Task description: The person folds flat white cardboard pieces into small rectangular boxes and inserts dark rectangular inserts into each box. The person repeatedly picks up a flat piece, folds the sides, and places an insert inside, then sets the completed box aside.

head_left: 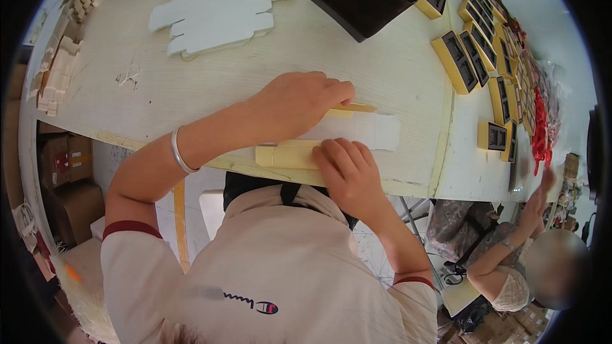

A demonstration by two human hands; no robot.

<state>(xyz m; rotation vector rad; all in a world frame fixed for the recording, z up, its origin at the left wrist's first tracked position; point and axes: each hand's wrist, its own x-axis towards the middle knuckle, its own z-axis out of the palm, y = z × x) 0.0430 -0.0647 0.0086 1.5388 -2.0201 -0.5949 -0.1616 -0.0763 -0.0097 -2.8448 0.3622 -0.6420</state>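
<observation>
The near yellow-and-white card blank point(288, 155) looks smooth and matt, as does the far-left stack of flat white card point(220, 9). The pale cream tabletop point(204, 92) seems smooth wood, the round silver metal bangle point(176, 151) glossy, the beige shirt point(280, 248) matt cloth.

Tabletop point(191, 92): bright, soft even light, faint shadows. Cartons point(75, 207) beneath tabletop's left end: dim. Tabletop edges: fisheye-bowed, black corners beyond. Co-worker's head point(558, 269), below tabletop's right end: blurred.

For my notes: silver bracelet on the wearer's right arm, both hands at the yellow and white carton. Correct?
No: the head view shows the silver bracelet on the left arm. The left hand and right hand are at the yellow and white carton.
</observation>
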